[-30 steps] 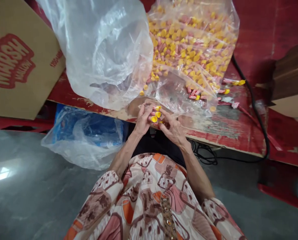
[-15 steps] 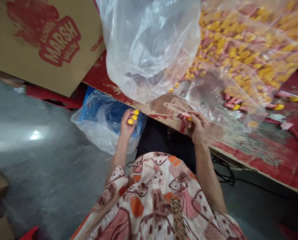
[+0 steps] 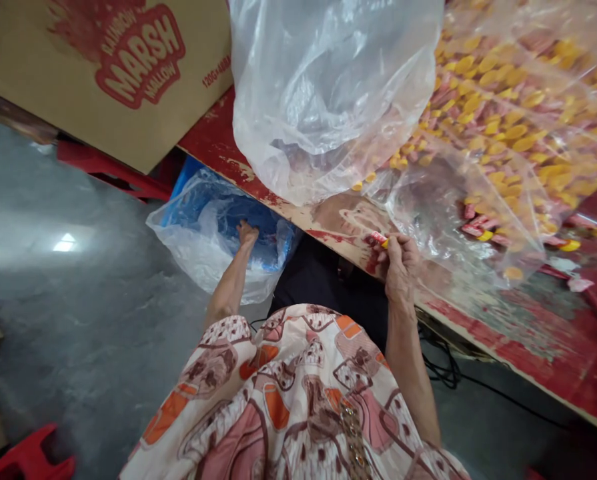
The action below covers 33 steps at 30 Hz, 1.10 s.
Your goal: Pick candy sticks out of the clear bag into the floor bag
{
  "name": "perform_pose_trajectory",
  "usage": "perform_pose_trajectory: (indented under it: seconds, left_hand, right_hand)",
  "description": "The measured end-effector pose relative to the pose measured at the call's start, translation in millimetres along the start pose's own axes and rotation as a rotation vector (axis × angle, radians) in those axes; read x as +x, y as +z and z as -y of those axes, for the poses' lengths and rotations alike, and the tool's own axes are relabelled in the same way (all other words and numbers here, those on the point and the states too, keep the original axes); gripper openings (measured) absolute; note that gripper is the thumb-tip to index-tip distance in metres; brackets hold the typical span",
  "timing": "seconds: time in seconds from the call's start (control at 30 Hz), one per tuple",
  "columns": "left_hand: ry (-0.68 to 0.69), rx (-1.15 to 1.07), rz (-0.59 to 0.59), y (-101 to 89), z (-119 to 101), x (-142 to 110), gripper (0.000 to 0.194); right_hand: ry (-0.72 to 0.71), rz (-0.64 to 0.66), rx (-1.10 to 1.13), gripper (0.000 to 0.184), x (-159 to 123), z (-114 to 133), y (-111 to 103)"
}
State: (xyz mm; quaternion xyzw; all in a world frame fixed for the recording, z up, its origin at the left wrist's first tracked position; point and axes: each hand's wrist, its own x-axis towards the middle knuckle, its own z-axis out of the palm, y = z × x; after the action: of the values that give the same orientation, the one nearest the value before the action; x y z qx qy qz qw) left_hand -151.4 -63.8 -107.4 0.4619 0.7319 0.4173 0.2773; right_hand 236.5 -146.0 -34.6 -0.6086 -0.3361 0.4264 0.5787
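Inside a blue bin lined with clear plastic, my left hand reaches down with its fingers apart. No yellow-capped tubes show in it. My right hand is closed on a small red-and-white tube with a yellow cap, pinched between thumb and fingers above the table edge. Beyond that hand, a large clear plastic bag lies over many of the same yellow-capped tubes. Several loose ones show near its lower part.
A big translucent plastic bag stands on the worn red table. At left is a cardboard box printed "Marsh Mallow". Red stools and black cables are below the table level.
My left hand has moved down into the lined bin, and the yellow-capped tubes it held are out of sight. My right hand still pinches its tube in nearly the same place.
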Motion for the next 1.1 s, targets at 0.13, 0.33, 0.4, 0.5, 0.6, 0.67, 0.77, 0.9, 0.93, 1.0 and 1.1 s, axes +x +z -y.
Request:
perform_pose_trajectory:
  seconds: [0.13, 0.33, 0.4, 0.5, 0.6, 0.67, 0.77, 0.9, 0.93, 1.0, 1.1]
  left_hand:
    - [-0.007, 0.038, -0.174, -24.0, -12, -3, 0.011]
    - [0.369, 0.116, -0.056, 27.4, -59, -62, 0.034]
    - [0.502, 0.234, 0.095, 60.6, -75, -84, 0.035]
    - [0.499, 0.421, 0.229, 92.0, -91, -104, 0.036]
    - [0.488, 0.476, 0.293, 92.8, -94, -106, 0.041]
    - [0.515, 0.411, 0.322, 84.4, -92, -103, 0.040]
    - [0.537, 0.250, 0.332, 72.4, -89, -97, 0.034]
    - [0.495, -0.075, 0.213, 70.1, -104, -81, 0.030]
    - [0.490, -0.149, 0.182, 73.2, -113, -75, 0.029]
    - [0.501, -0.256, 0.154, 85.1, -132, -57, 0.026]
    - [0.529, -0.274, 0.181, 114.7, -158, -20, 0.020]
  right_hand:
    - [-0.026, 0.007, -0.015, 0.062, -1, -1, -1]
    - [-0.025, -0.017, -0.038, 0.064, 0, 0, 0]
    - [-0.016, -0.025, -0.037, 0.064, 0, 0, -2]
    - [-0.007, -0.042, -0.001, 0.062, 0, 2, -7]
    - [-0.030, -0.085, 0.079, 0.056, 2, 5, -9]
    - [-0.066, -0.161, 0.086, 0.054, 5, 8, -7]
    - [-0.065, -0.228, -0.064, 0.060, 11, 12, 2]
    - [-0.007, -0.145, -0.220, 0.065, 19, 14, 9]
    - [-0.015, -0.138, -0.213, 0.065, 20, 14, 8]
    - [-0.039, -0.158, -0.182, 0.065, 20, 14, 6]
    - [-0.042, -0.159, -0.182, 0.068, 17, 13, 1]
